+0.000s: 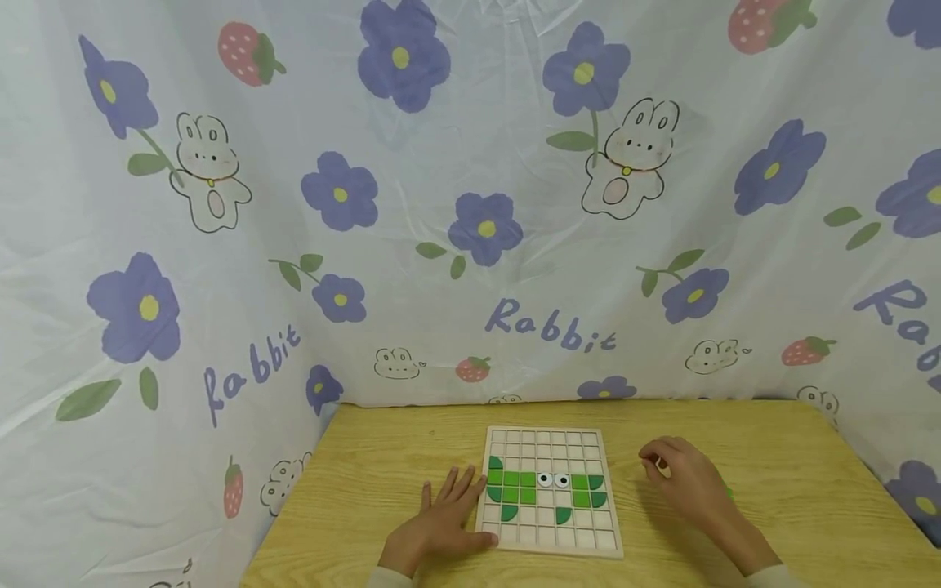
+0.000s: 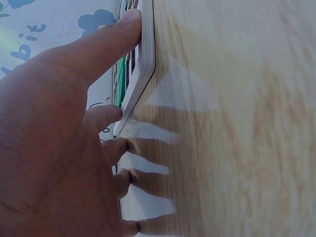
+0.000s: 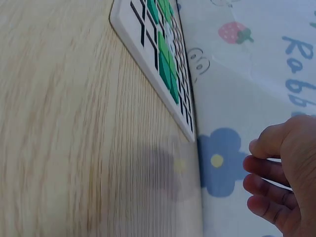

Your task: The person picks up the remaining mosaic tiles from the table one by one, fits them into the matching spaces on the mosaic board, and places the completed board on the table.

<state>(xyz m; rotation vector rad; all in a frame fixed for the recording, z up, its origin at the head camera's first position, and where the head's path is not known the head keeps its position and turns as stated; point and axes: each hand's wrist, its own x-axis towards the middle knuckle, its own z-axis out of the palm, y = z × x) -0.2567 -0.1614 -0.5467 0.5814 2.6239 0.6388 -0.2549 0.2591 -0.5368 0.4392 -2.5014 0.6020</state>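
Observation:
A pale wooden grid board (image 1: 546,451) lies flat on the table. Set in its cells are several light green square tiles (image 1: 528,479), several dark green rounded tiles (image 1: 509,513) and two white eye tiles (image 1: 545,480). At the board's left side, my left hand (image 1: 441,523) rests with fingers spread, its thumb touching the near left corner. In the left wrist view that thumb (image 2: 106,44) lies over the board's edge. My right hand (image 1: 684,478) hovers to the right of the board, fingers loosely bent. The right wrist view shows nothing between its fingertips (image 3: 254,185).
Something bright green (image 1: 729,491) shows past my right hand, mostly hidden by it. The wood-grain table (image 1: 353,490) ends at the back against a white curtain (image 1: 412,310) printed with flowers, rabbits and strawberries. The curtain also hangs along both sides.

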